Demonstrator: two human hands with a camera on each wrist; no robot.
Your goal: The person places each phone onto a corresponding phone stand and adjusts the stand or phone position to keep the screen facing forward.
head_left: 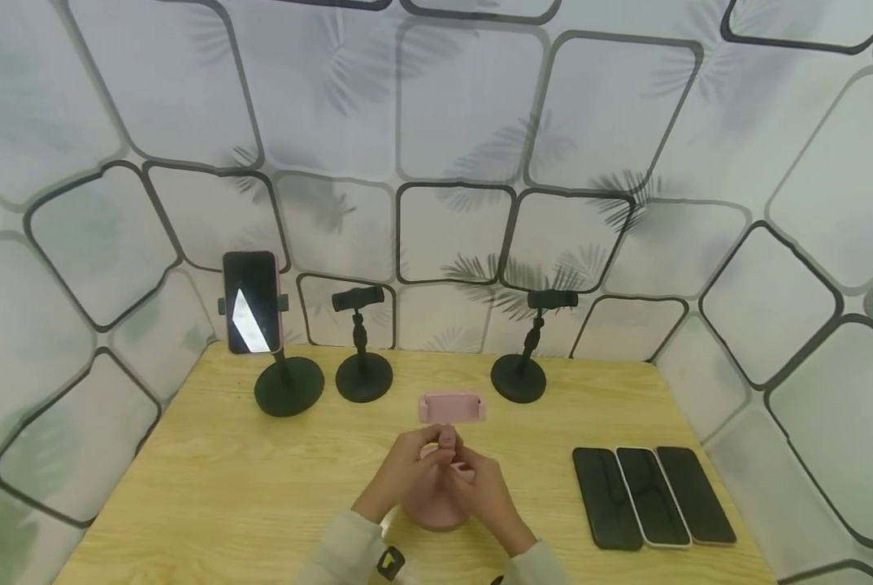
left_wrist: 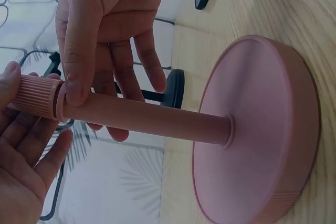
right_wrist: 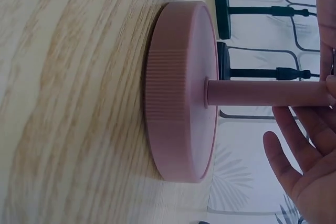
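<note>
A pink phone stand stands upright on the table, its round base (head_left: 436, 510) below both hands and its empty holder (head_left: 453, 407) just beyond them. In the left wrist view, my left hand (left_wrist: 23, 166) grips the ribbed collar (left_wrist: 35, 96) at the top of the post, thumb on one side and fingers behind. My right hand (left_wrist: 113, 19) pinches the smooth post (left_wrist: 147, 116) just below that collar. In the right wrist view, the right hand (right_wrist: 315, 182) sits at the post's upper end, partly out of frame, with the left hand (right_wrist: 328, 14) opposite.
Two black phone stands (head_left: 363, 378) (head_left: 519, 379) with no phones stand at the back. Farther left, a dark stand (head_left: 288, 387) holds a phone (head_left: 251, 302). Three phones (head_left: 653, 496) lie side by side at the right. A patterned curtain (head_left: 451, 106) surrounds the wooden table (head_left: 261, 479).
</note>
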